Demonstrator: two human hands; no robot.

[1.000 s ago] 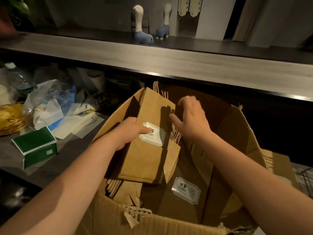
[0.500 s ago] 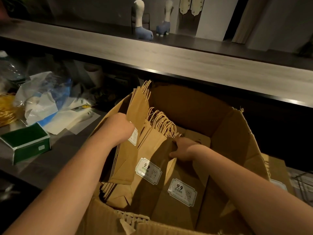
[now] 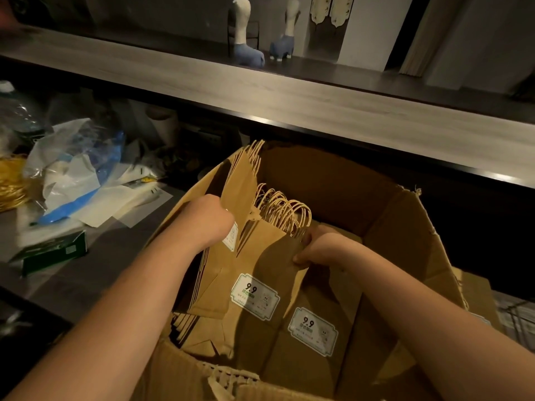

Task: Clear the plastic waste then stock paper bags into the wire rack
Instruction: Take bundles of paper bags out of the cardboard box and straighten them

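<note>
Matt brown kraft paper bags [image 3: 260,273] with twisted paper-cord handles [image 3: 282,211] and glossy white printed labels [image 3: 254,296]. Rough corrugated cardboard box [image 3: 405,235], edges frayed. Crinkled clear and blue plastic waste [image 3: 75,166], shiny. Smooth wood-grain counter ledge [image 3: 289,102], satin sheen.

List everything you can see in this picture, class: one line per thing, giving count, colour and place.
cardboard box: one, brown, centre
paper bags: a stack, brown, white 9.9 labels, inside the box
plastic waste: a heap, clear, white and blue, counter left
green box: one, counter left
gold wire basket: one, far left
figurines: two, blue and white, back ledge
left hand: grips a bag bundle
right hand: grips the bag tops
</note>
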